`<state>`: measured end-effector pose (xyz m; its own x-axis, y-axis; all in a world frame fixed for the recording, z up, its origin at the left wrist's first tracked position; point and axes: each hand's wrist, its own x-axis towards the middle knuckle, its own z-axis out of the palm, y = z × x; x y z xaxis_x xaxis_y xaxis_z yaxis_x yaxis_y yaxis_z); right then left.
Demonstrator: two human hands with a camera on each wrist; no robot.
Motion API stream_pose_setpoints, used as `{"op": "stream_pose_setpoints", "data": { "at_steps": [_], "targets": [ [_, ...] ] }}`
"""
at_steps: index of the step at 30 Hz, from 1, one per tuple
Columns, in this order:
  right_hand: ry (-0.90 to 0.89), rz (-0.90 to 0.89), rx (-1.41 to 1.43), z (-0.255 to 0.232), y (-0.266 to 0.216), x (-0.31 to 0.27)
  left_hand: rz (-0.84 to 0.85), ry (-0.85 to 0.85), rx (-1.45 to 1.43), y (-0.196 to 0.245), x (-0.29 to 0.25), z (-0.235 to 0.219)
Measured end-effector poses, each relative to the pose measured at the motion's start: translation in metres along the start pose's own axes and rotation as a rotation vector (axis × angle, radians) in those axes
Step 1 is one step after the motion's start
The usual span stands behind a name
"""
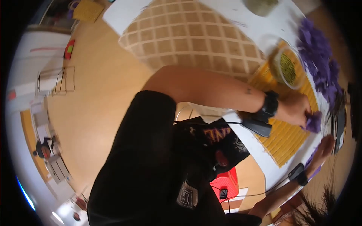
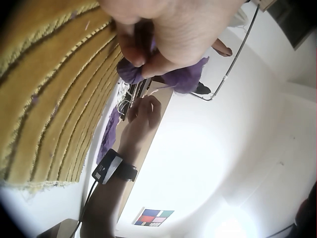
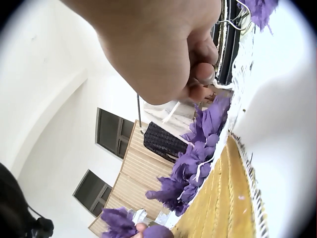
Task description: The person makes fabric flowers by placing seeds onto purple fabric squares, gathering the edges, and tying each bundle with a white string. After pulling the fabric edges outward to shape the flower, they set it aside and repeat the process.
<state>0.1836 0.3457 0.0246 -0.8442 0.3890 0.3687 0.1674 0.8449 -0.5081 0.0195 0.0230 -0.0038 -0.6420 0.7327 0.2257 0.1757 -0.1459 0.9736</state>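
My left hand [image 1: 295, 109] grips a small purple cloth bundle [image 1: 313, 122] over the yellow woven mat [image 1: 286, 141]. In the left wrist view the bundle's rounded end [image 2: 130, 72] bulges below my fingertips and its loose cloth [image 2: 185, 78] flares out on the other side. My right hand [image 3: 158, 54] is beyond the mat's edge, fingers curled, with a white string [image 3: 224, 87] at the fingertips. More white strings [image 3: 241, 64] lie beside it on the white table. A clear bowl of green grains [image 1: 288, 68] stands on the mat, near my left wrist.
Ruffled purple cloths [image 1: 318, 56] line the table's far edge. A checked brown cloth [image 1: 196, 35] covers the table to my left, with another container [image 1: 260, 5] beyond it. Dark flat objects [image 1: 340, 124] lie past the strings. A red stool [image 1: 228, 184] stands below.
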Motion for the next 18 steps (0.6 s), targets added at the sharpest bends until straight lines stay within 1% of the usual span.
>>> {"op": "stream_pose_setpoints", "data": {
  "at_steps": [1,2,4,5,6,7,8,9,10,11,12,13,14,15,16,17,18],
  "targets": [
    [-0.018,-0.029,0.016,0.004,-0.012,0.0,0.039,0.03,-0.074,-0.005,0.002,0.005],
    [-0.031,-0.054,0.028,0.007,-0.031,-0.002,0.037,0.077,-0.032,-0.009,0.004,0.01],
    [-0.06,-0.094,-0.021,0.014,-0.06,-0.004,0.051,0.101,-0.079,-0.016,0.006,0.017],
    [-0.116,-0.009,0.041,0.015,-0.073,-0.005,0.07,0.095,-0.085,-0.011,0.003,0.01],
    [-0.159,0.081,0.095,0.014,-0.084,-0.008,0.043,0.086,-0.068,-0.005,-0.002,0.002],
    [-0.131,0.099,0.14,0.018,-0.094,-0.01,0.026,0.064,-0.059,0.001,-0.004,-0.003],
    [-0.125,0.107,0.189,0.025,-0.119,-0.012,0.033,0.065,-0.152,-0.007,-0.003,0.001],
    [-0.205,0.105,0.193,0.022,-0.133,-0.012,0.145,0.09,-0.351,-0.003,-0.003,-0.001],
    [-0.219,0.138,0.222,0.024,-0.151,-0.012,-0.023,-0.003,-0.269,0.009,-0.008,-0.015],
    [-0.264,0.143,0.286,0.024,-0.167,-0.01,0.01,-0.006,-0.168,0.007,-0.004,-0.016],
    [-0.296,0.133,0.301,0.024,-0.178,-0.009,-0.028,0.021,-0.229,0.009,-0.002,-0.015],
    [-0.327,0.174,0.334,0.021,-0.185,-0.009,-0.022,0.02,-0.286,0.009,0.0,-0.013],
    [-0.345,0.149,0.37,0.021,-0.189,-0.008,-0.058,0.007,-0.334,0.0,0.003,-0.008],
    [-0.371,0.116,0.38,0.019,-0.198,-0.007,-0.1,-0.06,-0.425,0.007,0.003,-0.012],
    [-0.374,0.126,0.35,0.019,-0.207,-0.006,-0.214,-0.1,-0.37,0.01,0.004,-0.015],
    [-0.357,0.076,0.328,0.022,-0.204,-0.005,-0.253,-0.105,-0.445,0.014,0.005,-0.016],
    [-0.374,0.063,0.314,0.021,-0.206,-0.005,-0.234,-0.133,-0.453,0.017,0.004,-0.017]
  ]
}}
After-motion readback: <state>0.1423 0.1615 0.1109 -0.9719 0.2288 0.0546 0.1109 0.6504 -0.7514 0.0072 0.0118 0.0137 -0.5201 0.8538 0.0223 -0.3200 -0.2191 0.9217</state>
